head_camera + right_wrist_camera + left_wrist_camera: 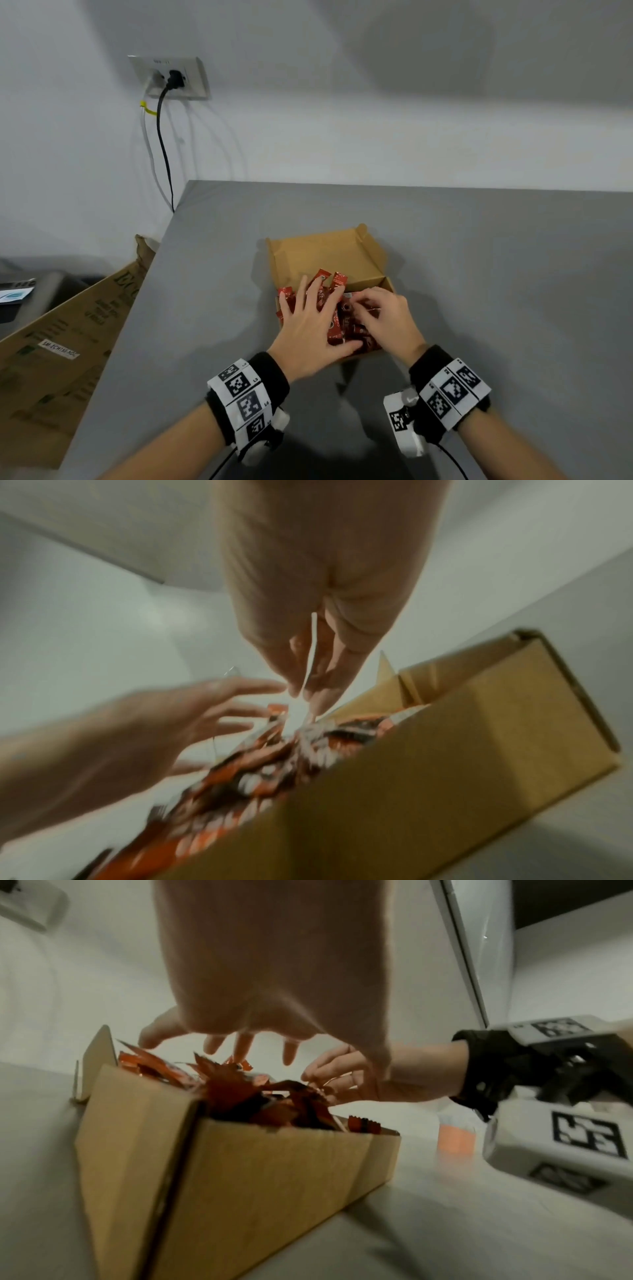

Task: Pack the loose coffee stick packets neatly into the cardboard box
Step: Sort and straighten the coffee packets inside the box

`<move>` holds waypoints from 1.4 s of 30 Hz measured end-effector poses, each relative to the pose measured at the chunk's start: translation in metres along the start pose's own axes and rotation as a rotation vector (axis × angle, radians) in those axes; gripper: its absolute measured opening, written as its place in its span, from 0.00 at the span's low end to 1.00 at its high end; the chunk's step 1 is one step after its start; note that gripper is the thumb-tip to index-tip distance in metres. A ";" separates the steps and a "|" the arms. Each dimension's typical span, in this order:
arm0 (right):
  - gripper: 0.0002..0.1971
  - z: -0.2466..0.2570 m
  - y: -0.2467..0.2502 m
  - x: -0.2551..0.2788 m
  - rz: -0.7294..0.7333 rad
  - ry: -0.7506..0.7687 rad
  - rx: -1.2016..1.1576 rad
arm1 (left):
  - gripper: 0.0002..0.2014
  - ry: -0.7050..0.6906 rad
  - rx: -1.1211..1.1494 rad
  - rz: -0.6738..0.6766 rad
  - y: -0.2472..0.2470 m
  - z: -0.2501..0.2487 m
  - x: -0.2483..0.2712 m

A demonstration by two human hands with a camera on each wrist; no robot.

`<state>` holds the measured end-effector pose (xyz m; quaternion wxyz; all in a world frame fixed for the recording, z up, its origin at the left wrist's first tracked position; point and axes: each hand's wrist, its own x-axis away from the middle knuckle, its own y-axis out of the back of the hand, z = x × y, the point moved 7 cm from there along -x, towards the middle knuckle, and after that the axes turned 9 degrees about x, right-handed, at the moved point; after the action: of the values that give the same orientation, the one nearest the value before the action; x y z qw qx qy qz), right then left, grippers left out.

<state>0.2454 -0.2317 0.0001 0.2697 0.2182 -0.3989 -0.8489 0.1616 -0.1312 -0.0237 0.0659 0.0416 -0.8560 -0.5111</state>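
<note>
From the head view, the red coffee stick packets (337,317) are being kept in a loose heap inside the near half of the cardboard box (329,255), which is lying on the grey counter (479,274) with its lid folded back toward the wall. The left hand (310,329) is being laid flat over the left of the heap, fingers spread and straight, while the right hand (383,317) is being curled over the right of it, its fingertips pinching at a packet. Most sticks are lying roughly front to back; two are sticking up against the lid. The far part of the box floor is judged to be the free room for shifting sticks.

From the left wrist view, the left hand (246,1031) is being held just above the packets (240,1093), fingers splayed and nothing gripped. Packets are jutting above the box (240,1177) rim, so the near wall is judged the edge to watch.

From the right wrist view, which is blurred, a thin packet edge is being pinched between fingers of the right hand (308,669), directly over the heap (274,764) and close to the right wall of the box (445,764).
</note>
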 end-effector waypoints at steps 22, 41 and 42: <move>0.11 -0.026 0.007 -0.006 0.150 -0.010 0.455 | 0.34 -0.439 -0.236 -0.014 -0.002 -0.001 -0.021; 0.05 -0.036 -0.015 -0.028 0.302 -0.049 0.505 | 0.38 -0.403 -0.128 -0.022 -0.006 0.013 -0.033; 0.03 -0.037 -0.012 -0.029 0.272 -0.057 0.465 | 0.38 -0.396 -0.120 -0.027 -0.005 0.014 -0.033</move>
<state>0.2855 -0.2280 -0.0264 0.3126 0.1948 -0.6161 -0.6963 0.1920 -0.1169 -0.0366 -0.1082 -0.0523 -0.8195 -0.5604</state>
